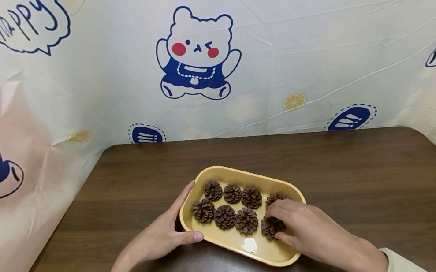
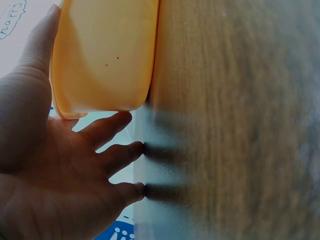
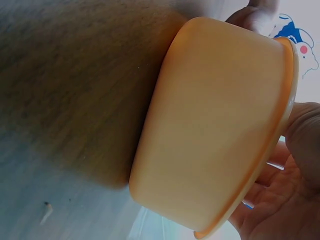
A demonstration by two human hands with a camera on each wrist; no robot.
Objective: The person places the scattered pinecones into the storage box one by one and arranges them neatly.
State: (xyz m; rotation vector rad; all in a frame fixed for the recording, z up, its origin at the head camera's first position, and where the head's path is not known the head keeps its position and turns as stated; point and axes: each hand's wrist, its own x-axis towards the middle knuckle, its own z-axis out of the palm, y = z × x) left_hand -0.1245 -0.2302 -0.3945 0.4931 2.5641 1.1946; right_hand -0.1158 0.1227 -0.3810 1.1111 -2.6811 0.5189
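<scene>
A yellow tray [image 1: 291, 259] of cones sits on the bench [image 1: 367, 191], its long axis running diagonally from far-left to near-right. The left hand [image 1: 161, 237] braces the tray's left end, fingers straight; the right hand [image 1: 303, 229] pinches a cone [image 1: 269, 228] at the tray's near-right end.

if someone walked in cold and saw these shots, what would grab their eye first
Most likely the yellow tray in the middle of the dark wooden table, filled with brown pine cones. The left hand steadies the tray's left end with thumb and forefinger along its rim, while the right hand reaches into the right end, fingers curled on a cone. Behind, a cartoon bear stands out on the pale backdrop.
</scene>
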